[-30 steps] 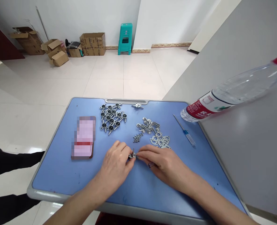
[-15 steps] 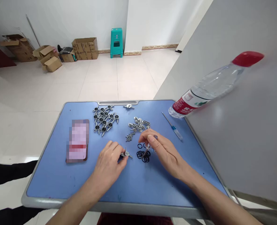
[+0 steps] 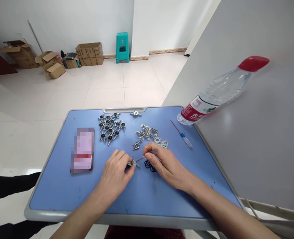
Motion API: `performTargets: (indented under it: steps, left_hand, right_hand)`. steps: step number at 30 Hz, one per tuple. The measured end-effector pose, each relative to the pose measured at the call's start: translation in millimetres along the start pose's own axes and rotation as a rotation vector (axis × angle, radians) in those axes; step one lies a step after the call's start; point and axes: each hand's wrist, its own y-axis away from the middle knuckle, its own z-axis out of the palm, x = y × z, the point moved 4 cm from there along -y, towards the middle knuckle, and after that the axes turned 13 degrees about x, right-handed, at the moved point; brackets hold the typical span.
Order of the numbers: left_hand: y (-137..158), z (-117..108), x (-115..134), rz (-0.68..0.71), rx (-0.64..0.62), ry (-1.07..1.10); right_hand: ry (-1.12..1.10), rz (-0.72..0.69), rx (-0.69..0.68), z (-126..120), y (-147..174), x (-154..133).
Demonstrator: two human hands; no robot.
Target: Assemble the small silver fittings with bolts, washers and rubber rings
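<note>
My left hand pinches a small metal fitting against the blue table, with a thin pin standing up from it. A small screwdriver with a clear handle is held in my right hand; its thin shaft points left, its tip at or close to the fitting. I cannot tell whether they touch. Black rubber rings lie partly hidden under my right hand. Just beyond are a cluster of tiny metal balls or screws, a pile of metal pins with round heads and flat metal plates.
Several fittings with black centres lie at the back left, and a lone metal fitting near the far edge. A phone is on the left. Another screwdriver and a water bottle stand or lie at the right.
My right hand has shifted left and swung the screwdriver from pointing down over the rings to pointing at the fitting. The flat plates now show. My left hand keeps its place.
</note>
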Motion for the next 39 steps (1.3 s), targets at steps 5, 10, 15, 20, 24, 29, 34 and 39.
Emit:
performTargets:
  steps: [5,10,15,20,24,29,34,39]
  left_hand:
    - [0.5,0.2,-0.4,-0.002,0.001,-0.001]
    - [0.1,0.1,0.0,-0.003,0.002,0.000]
    - [-0.4,-0.1,0.7,0.014,0.024,-0.021]
    - [-0.2,0.2,1.5,0.030,0.045,-0.030]
    - [0.0,-0.2,1.5,0.025,0.044,-0.033]
    - [0.1,-0.7,0.9,-0.004,-0.001,-0.018]
    - [-0.5,-1.0,1.1,0.003,0.013,-0.024]
    - [-0.2,-0.6,1.2,0.004,0.009,-0.023]
  right_hand:
    - [0.030,-0.045,-0.022,2.2,1.3,-0.3]
    - [0.021,-0.168,0.000,2.6,0.0,-3.9]
    - [-0.051,-0.356,0.011,4.6,0.7,-12.3]
    - [0.032,-0.467,0.054,9.7,6.0,-14.9]
    - [0.028,-0.469,0.042,7.7,6.0,-18.0]
    - [0.044,-0.463,0.061,3.6,2.2,-17.8]
    - [0.209,-0.564,0.190,5.1,2.5,-17.1]
    - [0.099,-0.526,0.101,2.1,1.9,-22.0]
